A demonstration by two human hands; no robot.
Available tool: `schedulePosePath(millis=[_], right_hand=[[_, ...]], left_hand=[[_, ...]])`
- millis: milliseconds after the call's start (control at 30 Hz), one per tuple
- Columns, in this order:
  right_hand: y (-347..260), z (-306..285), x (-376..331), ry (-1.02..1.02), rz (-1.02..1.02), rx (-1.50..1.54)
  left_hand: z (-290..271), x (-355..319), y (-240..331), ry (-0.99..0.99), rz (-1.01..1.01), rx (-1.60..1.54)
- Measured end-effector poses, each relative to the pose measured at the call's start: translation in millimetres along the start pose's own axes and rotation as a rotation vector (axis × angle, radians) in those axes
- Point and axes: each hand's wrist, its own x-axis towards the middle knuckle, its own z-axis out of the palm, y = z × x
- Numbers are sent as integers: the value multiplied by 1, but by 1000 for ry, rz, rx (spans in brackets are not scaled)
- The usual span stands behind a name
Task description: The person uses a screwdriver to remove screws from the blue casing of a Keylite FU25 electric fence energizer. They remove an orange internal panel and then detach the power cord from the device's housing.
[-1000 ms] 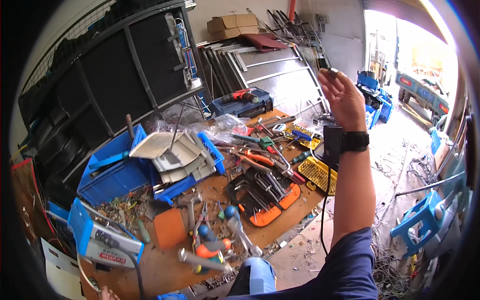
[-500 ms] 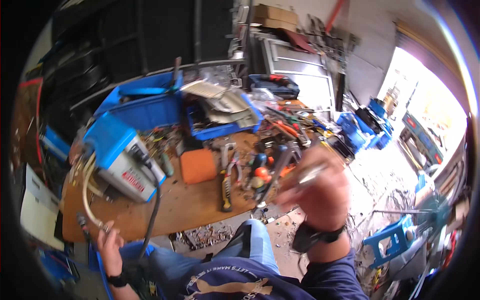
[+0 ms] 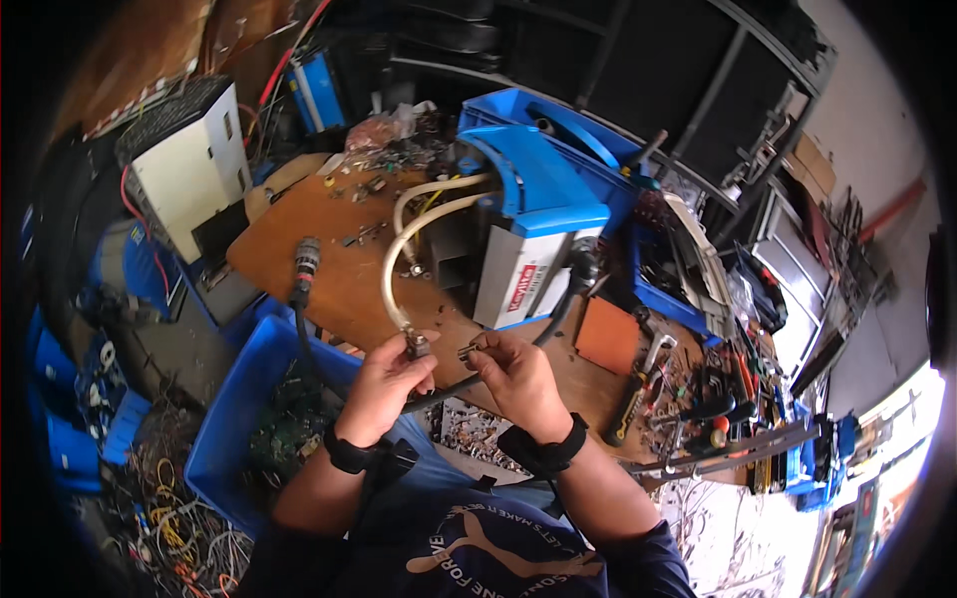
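A blue and white box-shaped device [image 3: 523, 269] stands on the wooden table, with pale hoses [image 3: 391, 274] curving out of its left side. My left hand [image 3: 387, 381] pinches the metal fitting [image 3: 415, 342] at the end of the nearer hose. Close beside it, my right hand [image 3: 513, 374] is closed on a small metal fitting [image 3: 469, 351], held slightly apart from the hose end. A black cable [image 3: 553, 324] runs from a plug on the device down behind my hands. Its other connector [image 3: 306, 261] appears to lie at the table's left edge.
An orange pad [image 3: 608, 337] and several hand tools [image 3: 632, 399] lie right of the device. A blue bin [image 3: 224, 453] of circuit boards stands at my left, by tangled wires [image 3: 174, 523]. Behind are blue crates [image 3: 498, 105] and a white cabinet [image 3: 189, 164].
My view has swung left. My right hand has come from the tool side over to my left hand, carrying the small metal piece. My left hand still holds the hose end.
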Motion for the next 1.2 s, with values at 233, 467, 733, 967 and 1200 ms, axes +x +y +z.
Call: schedulePosePath(millis=[233,467,733,967,1200], right_hand=[[12,27,7,19,3,-81],[37,45,14,39,88,362],[3,10,33,-245,185,329],[-34,9,49,-357,-137,-103],[-32,17,51,-406,-137,-178]], left_hand=[[9,3,-9,21,-28,16],[10,6,-10,11,-43,-54],[-10,4,-16,51,-12,174],[-11,0,-6,125,249,753],[-13,-5,-2,113,352,819]])
